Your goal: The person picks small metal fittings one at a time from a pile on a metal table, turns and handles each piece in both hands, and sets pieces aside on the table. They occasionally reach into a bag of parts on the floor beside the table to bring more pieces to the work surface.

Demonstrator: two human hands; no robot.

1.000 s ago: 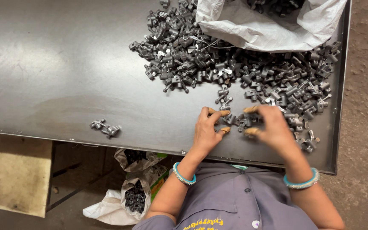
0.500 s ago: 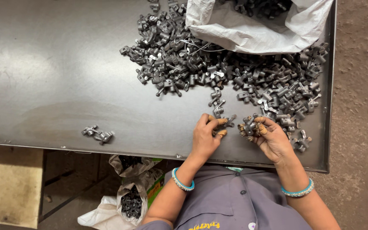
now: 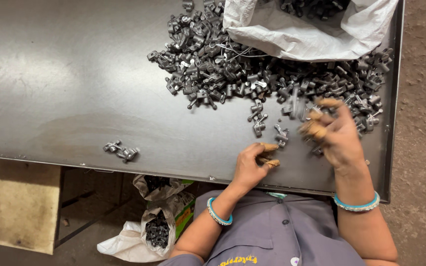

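Note:
A heap of small grey metal parts (image 3: 213, 64) spreads across the far right of a grey steel table (image 3: 65, 74). My left hand (image 3: 251, 166) rests near the table's front edge with its fingertips pinched together; I cannot make out a part in them. A few loose parts (image 3: 258, 123) lie just beyond it. My right hand (image 3: 335, 135) is blurred by motion at the near edge of the heap, its fingers curled over the parts there. Whether it holds one is unclear. Both wrists wear turquoise bangles.
A white woven sack (image 3: 301, 32) holding more parts lies open at the back right. Two or three parts (image 3: 121, 150) sit apart near the front edge on the left. Below the table are a white bag of dark parts (image 3: 149, 234) and a wooden block (image 3: 23, 207).
My right hand has lifted away from my left and moved right and farther into the heap. My left hand has stayed near the front edge, fingers drawn closer together.

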